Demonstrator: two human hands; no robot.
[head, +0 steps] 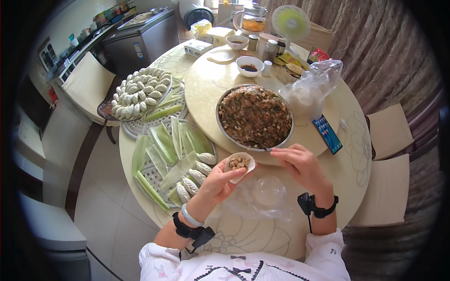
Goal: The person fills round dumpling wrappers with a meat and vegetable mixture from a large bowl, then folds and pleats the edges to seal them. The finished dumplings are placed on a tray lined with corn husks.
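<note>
My left hand (219, 182) cups a round dough wrapper (250, 165) with a lump of meat filling (238, 163) in its middle; the thumb rests on the near edge. At the near rim of a metal bowl (218, 121) heaped with minced filling (255, 114), my right hand (302, 165) grips the handle end of a metal spoon (266, 149). The spoon's head lies in the filling. Left of my left hand, several pleated dumplings (197, 175) sit on a perforated steamer tray (149, 184) among green leaf strips (163, 144). Below my hands lies a clear plastic bag (260, 196) with something pale and round in it.
A second tray is packed with pleated dumplings (140, 93) at the left. On the raised turntable (200, 87) stand a bowl of dark sauce (249, 66), jars (270, 51) and a bulging plastic bag (309, 87). A lit phone (327, 134) lies to the right. Behind stands a fan (290, 23).
</note>
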